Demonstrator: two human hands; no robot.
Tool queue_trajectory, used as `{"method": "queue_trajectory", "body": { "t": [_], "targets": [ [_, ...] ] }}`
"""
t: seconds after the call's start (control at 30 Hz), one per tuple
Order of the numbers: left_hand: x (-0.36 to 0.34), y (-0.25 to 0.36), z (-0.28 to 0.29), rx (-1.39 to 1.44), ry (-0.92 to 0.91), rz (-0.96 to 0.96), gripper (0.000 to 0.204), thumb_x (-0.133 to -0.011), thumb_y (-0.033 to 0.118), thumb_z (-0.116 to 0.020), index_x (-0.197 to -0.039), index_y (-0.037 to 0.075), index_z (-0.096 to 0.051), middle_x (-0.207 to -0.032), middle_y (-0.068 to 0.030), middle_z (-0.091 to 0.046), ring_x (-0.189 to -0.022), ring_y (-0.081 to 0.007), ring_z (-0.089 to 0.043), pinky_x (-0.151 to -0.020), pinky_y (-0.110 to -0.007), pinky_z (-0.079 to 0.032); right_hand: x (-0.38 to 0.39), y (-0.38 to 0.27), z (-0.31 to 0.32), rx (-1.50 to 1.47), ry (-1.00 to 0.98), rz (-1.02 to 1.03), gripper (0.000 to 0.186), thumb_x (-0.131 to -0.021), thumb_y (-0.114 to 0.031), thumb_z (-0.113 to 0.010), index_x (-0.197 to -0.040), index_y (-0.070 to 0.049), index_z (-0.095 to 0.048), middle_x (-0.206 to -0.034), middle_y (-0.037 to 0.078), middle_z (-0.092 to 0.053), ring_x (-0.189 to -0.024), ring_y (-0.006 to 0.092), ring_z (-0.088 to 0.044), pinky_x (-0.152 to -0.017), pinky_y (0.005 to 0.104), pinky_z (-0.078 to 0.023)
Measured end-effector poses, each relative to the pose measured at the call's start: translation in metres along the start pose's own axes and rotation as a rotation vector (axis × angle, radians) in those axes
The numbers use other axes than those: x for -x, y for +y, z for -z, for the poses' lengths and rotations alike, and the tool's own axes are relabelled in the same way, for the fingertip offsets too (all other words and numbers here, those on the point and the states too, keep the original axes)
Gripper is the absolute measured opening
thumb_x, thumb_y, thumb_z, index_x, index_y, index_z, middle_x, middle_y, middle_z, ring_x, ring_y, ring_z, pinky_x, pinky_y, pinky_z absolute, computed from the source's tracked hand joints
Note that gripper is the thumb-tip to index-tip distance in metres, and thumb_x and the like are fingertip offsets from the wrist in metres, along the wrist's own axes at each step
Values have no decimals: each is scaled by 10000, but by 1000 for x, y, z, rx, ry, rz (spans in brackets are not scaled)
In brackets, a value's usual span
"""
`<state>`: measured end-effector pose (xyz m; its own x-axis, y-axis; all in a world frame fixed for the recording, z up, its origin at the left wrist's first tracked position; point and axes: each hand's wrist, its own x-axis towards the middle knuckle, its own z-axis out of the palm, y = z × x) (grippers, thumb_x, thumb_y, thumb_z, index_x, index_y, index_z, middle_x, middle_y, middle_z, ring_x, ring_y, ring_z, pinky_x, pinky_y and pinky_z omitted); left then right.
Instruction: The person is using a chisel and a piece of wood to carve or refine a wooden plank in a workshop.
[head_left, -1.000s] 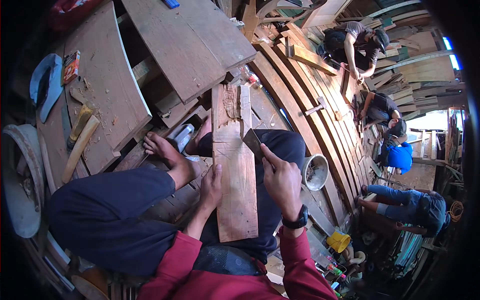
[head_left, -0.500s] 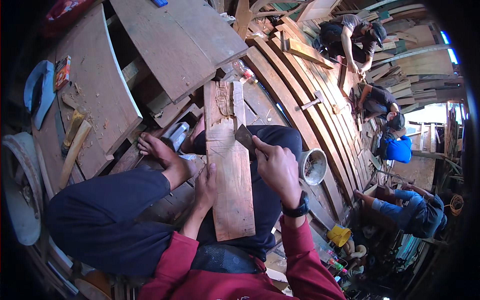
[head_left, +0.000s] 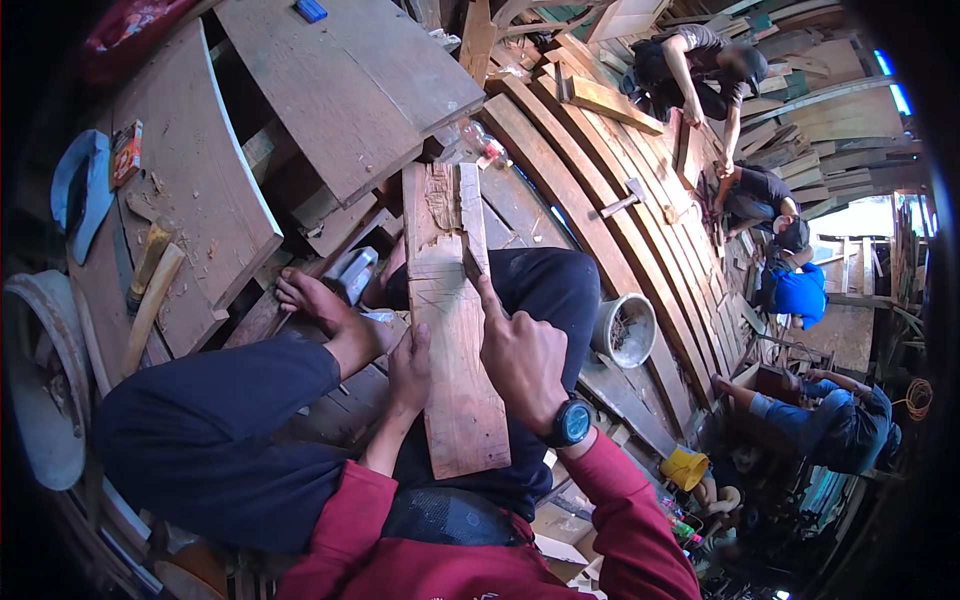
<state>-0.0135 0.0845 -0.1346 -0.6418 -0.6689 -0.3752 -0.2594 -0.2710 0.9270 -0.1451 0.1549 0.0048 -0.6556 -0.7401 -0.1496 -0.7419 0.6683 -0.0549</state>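
Observation:
A wooden board [head_left: 462,390] lies lengthwise over my lap, with a rough, splintered recess [head_left: 441,200] cut into its far end. My left hand [head_left: 408,368] grips the board's left edge, thumb on top. My right hand [head_left: 528,360] is closed round a tool whose handle is hidden in the fist, its index finger stretched along it. The tool's flat dark metal blade [head_left: 472,264] is seen nearly edge-on, at the board's right side just below the recess. Beside my bare foot stands a blocky metal tool head [head_left: 352,274].
A white bucket [head_left: 627,330] with scraps stands right of my knee. On the curved planks lies a hammer [head_left: 622,199]. Wooden-handled tools [head_left: 152,285] and a small orange box [head_left: 126,153] rest on the left planks. Several co-workers [head_left: 690,75] sit along the right.
My right hand has turned and shifted left and slightly down, its index finger now extended. The blade has tilted from broad side to nearly edge-on. The left hand and board have hardly moved.

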Motion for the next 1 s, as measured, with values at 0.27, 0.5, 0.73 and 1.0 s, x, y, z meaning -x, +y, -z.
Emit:
{"method": "queue_trajectory", "body": {
  "t": [0.27, 0.5, 0.73, 1.0],
  "targets": [
    [-1, 0, 1, 43, -52, 48, 533, -1088, 397, -383, -1213, -70, -606, -1111, -105, -662, -1022, -156, -589, -932, -309, -455, 2, 3, -9, 221, -24, 156, 570, -911, -98, -500, -1481, -99, -474, -601, 141, -580, -451, 254, -606, -392, 384, -453],
    [1, 7, 1, 44, -20, 60, 554, -1080, 418, -395, -1192, -74, -623, -1055, -147, -684, -970, -195, -624, -890, -331, -483, -3, 20, -8, 316, 16, 350, 532, -915, -117, -515, -1446, -81, -504, -581, 98, -561, -430, 185, -570, -379, 325, -424],
    [-1, 0, 1, 96, -41, 64, 549, -1083, 399, -386, -1239, -81, -602, -1122, -190, -678, -1036, -237, -630, -932, -355, -474, -10, 18, 4, 474, -23, 469, 524, -908, -128, -544, -1428, -67, -516, -568, 40, -527, -472, 124, -535, -371, 289, -371],
    [0, 1, -1, 154, -72, 98, 567, -1081, 422, -379, -1236, -78, -596, -1111, -170, -673, -1017, -224, -628, -920, -343, -477, -10, 21, 15, 345, -47, 443, 635, -894, -99, -548, -1511, -96, -399, -596, 43, -552, -525, 160, -569, -390, 315, -384]
  ]
}}
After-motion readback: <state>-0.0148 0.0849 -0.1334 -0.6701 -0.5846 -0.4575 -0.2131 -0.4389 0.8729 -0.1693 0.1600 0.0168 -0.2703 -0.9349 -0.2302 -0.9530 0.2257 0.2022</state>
